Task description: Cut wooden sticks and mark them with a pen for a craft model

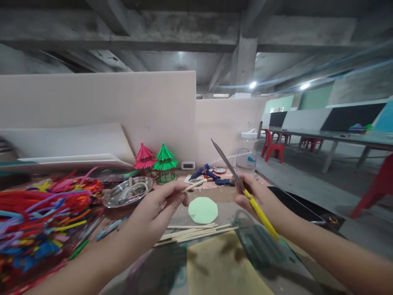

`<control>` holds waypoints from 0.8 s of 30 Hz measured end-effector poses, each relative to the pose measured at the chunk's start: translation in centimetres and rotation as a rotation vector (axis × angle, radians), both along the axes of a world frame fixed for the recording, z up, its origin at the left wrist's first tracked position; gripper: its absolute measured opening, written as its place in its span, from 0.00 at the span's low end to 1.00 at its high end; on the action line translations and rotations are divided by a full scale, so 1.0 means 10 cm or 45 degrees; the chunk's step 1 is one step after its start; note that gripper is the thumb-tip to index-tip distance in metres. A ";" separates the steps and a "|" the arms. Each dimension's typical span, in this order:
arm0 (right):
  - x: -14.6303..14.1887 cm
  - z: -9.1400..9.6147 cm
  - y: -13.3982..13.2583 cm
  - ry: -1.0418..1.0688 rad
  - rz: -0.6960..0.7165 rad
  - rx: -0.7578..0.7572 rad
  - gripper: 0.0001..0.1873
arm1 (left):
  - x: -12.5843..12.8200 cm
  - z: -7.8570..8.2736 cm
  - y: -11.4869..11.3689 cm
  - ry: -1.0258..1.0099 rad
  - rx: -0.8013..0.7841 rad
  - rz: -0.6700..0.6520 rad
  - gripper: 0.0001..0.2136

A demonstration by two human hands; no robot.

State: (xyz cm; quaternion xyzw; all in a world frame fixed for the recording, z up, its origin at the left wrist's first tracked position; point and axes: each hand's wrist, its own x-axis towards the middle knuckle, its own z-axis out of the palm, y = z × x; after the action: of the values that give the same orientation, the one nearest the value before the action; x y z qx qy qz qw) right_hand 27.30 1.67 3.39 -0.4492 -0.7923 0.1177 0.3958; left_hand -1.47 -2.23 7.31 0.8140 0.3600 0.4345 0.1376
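My left hand (161, 203) is closed in a pinch on a short wooden stick (194, 185) that points right. My right hand (253, 194) grips a yellow-handled knife (242, 186), its long grey blade slanting up and left above the table. Both hands hover over a pale green octagonal piece (203, 209) lying flat. A row of several wooden sticks (196, 232) lies just in front of that piece, beside a brown paper sheet (221, 266).
A heap of coloured pipe cleaners (39, 217) fills the left side. A metal dish (128, 191), a pink and a green paper pavilion (165, 164), a blue glue gun (205, 172) and a plastic jar (247, 155) stand behind. White partition boards (123, 106) back the table. Red chairs (273, 147) stand at right.
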 end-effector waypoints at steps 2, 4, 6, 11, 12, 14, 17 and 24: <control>-0.10 0.09 -0.20 0.019 0.098 -0.111 0.28 | 0.01 -0.01 0.00 -0.046 -0.019 -0.035 0.08; -0.18 0.14 -0.34 0.046 0.168 -0.145 0.30 | 0.01 -0.03 -0.01 -0.070 -0.009 -0.018 0.09; -0.23 0.17 -0.41 0.061 0.220 -0.129 0.31 | 0.00 -0.03 -0.03 -0.057 0.022 0.047 0.11; -0.25 0.16 -0.43 -0.028 0.201 -0.101 0.29 | 0.04 0.06 -0.10 0.015 0.102 0.119 0.10; -0.25 0.15 -0.43 -0.050 0.186 -0.090 0.28 | 0.05 0.08 -0.11 0.023 0.111 0.097 0.10; -0.26 0.15 -0.45 -0.084 0.161 -0.059 0.26 | 0.06 0.09 -0.12 0.024 0.116 0.047 0.11; -0.28 0.16 -0.48 -0.107 0.156 0.015 0.24 | 0.05 0.04 -0.11 0.002 0.081 0.018 0.11; -0.26 0.12 -0.49 -0.096 0.135 0.100 0.26 | 0.01 -0.06 -0.11 0.025 0.082 -0.031 0.16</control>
State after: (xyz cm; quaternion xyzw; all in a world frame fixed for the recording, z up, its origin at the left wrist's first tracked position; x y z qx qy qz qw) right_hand 24.68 -3.18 4.64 -0.3948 -0.8334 0.0903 0.3761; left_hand -1.33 -3.36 6.76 0.8266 0.3372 0.4362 0.1129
